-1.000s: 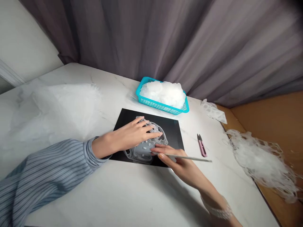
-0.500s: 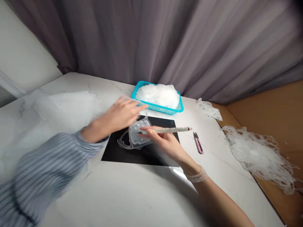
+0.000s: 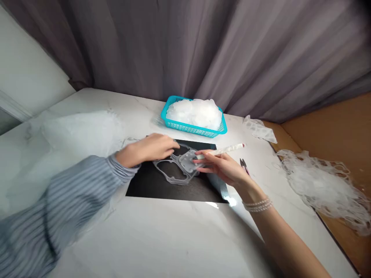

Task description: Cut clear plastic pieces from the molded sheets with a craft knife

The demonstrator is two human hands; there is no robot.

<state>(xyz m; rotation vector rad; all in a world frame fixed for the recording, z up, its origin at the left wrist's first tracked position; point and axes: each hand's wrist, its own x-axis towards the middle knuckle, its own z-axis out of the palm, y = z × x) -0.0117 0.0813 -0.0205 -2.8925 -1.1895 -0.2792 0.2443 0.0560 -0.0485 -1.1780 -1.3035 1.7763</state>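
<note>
A translucent, rubbery-looking sheet (image 3: 187,160) with a rounded centre full of small dots and open loops around it lies over a black mat (image 3: 145,185). My left hand (image 3: 155,147) is closed at the upper left edge of this sheet; its fingertips are partly hidden. In my right hand (image 3: 224,166) is a white pen-like stick (image 3: 228,149) with a reddish end, slanting up to the right. The fingertips of that hand also touch the right side of the dotted centre.
Behind the mat stands a turquoise basket (image 3: 191,128) heaped with whitish translucent pieces. Small thread snips (image 3: 244,165) lie by my right hand. A translucent pile (image 3: 81,133) is at left; looped scraps (image 3: 324,189) and a holed piece (image 3: 259,129) lie at right, near a cardboard box (image 3: 333,127).
My right hand has moved right with the stick, and the sheet is now spread flatter and wider. My left hand has come down onto the sheet's edge, its fingers more curled.
</note>
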